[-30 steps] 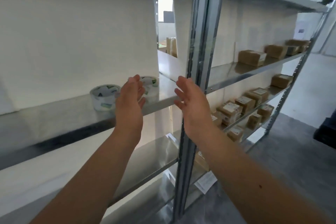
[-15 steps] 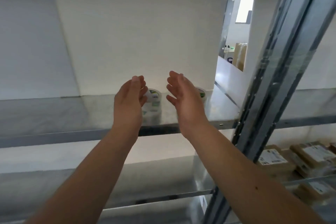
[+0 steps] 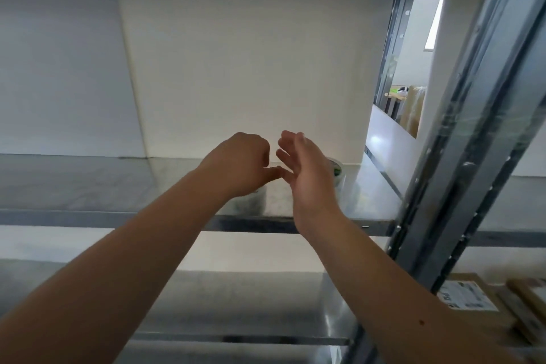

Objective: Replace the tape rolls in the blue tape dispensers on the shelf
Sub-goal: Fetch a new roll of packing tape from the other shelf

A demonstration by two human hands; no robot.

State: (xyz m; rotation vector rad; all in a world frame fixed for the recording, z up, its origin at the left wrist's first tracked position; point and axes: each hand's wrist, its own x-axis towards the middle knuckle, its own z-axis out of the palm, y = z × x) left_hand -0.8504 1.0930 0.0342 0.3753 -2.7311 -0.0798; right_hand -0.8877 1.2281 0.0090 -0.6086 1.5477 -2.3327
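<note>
on the upper grey metal shelf (image 3: 88, 186): pick-up of a fresh tape roll, both hands at the rolls.
left hand (image 3: 239, 165) curled, knuckles up, thumb pointing right, directly over the nearer clear wrapped tape roll (image 3: 251, 202); contact hidden behind the hand, so impossible to tell whether gripping or only hovering. right hand (image 3: 307, 170) spread with straight fingers, holding nothing, just in front of the second clear tape roll with a green label (image 3: 336, 171). no blue tape dispensers in view. judged best practice: pinch across the outer wall of the nearer roll with thumb and fingers, lift clear of the shelf surface before drawing back over the front lip, and keep the right hand off the second roll to avoid nudging it toward the steel upright post (image 3: 461, 186).
</note>
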